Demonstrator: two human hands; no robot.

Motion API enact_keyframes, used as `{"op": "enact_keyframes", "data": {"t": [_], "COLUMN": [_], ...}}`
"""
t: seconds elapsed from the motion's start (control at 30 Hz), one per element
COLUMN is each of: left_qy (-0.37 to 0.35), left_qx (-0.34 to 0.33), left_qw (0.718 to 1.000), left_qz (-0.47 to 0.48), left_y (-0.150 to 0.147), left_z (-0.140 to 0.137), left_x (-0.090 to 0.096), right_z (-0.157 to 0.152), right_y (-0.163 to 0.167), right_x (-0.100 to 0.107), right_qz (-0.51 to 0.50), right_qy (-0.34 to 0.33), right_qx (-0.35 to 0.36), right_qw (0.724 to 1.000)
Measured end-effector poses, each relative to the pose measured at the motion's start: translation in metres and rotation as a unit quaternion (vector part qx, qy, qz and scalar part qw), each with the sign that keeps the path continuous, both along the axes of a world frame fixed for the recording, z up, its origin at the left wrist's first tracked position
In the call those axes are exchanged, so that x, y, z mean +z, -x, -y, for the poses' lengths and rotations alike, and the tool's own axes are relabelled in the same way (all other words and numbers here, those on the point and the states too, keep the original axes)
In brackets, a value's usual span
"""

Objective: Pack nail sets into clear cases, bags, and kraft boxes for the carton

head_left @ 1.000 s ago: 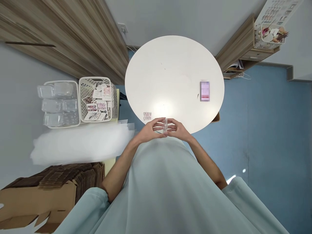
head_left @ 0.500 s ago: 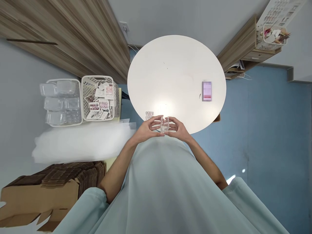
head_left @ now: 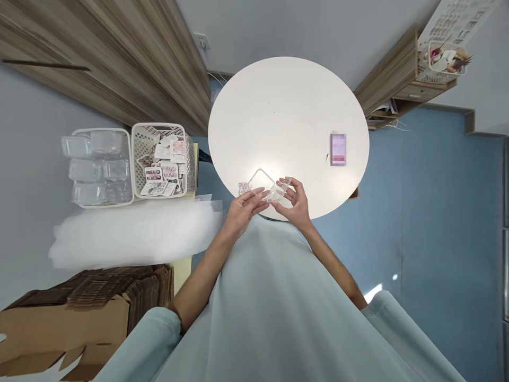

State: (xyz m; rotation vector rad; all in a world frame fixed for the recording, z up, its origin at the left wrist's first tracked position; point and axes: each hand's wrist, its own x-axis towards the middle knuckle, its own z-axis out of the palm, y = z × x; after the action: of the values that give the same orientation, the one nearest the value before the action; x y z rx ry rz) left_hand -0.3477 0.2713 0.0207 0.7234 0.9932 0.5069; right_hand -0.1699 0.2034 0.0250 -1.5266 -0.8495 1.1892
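Between my hands is a clear plastic box [head_left: 260, 179], hinged open over the near edge of the round white table [head_left: 286, 106]. My left hand [head_left: 242, 212] grips the left half, its thumb and fingers closed near the hinge side. My right hand [head_left: 294, 204] pinches the other half, which is tilted up. I see nothing inside the box. Just left of it, partly behind the box and my left fingers, lies a small card or pack of press-on nails [head_left: 243, 188].
A phone-like item [head_left: 338, 149], blurred out, lies on the table's right side. To the left stand a white basket of clear boxes [head_left: 131, 170] and a white basket of nail cards [head_left: 159, 196]. Nearer are white sheets [head_left: 131, 231] and flattened cardboard boxes [head_left: 63, 323].
The clear box has gone from upright and nearly closed between my hands to spread wide. Its left half has swung down flat, and my right hand has tilted the other half.
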Motion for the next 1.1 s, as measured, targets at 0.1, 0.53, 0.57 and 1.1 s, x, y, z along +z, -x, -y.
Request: {"op": "enact_keyframes", "data": {"t": [0.1, 0.53, 0.57, 1.1], "left_qy": [0.007, 0.0, 0.001, -0.001], "left_qx": [0.031, 0.07, 0.065, 0.191], "left_qw": [1.0, 0.997, 0.998, 0.979], "left_qz": [0.0, -0.025, -0.02, -0.069], "left_y": [0.0, 0.025, 0.027, 0.116], "left_z": [-0.004, -0.041, -0.041, -0.037], "left_x": [-0.004, -0.005, -0.005, 0.001], "right_z": [0.001, -0.009, -0.011, -0.089], "right_y": [-0.002, 0.005, 0.007, 0.038], "right_x": [0.003, -0.015, -0.015, -0.112], "right_qz": [0.043, -0.044, -0.052, 0.316], "right_qy": [0.001, 0.061, 0.061, 0.125], "right_qx": [0.017, 0.035, 0.039, 0.23], "right_qw": [0.999, 0.997, 0.996, 0.912]}}
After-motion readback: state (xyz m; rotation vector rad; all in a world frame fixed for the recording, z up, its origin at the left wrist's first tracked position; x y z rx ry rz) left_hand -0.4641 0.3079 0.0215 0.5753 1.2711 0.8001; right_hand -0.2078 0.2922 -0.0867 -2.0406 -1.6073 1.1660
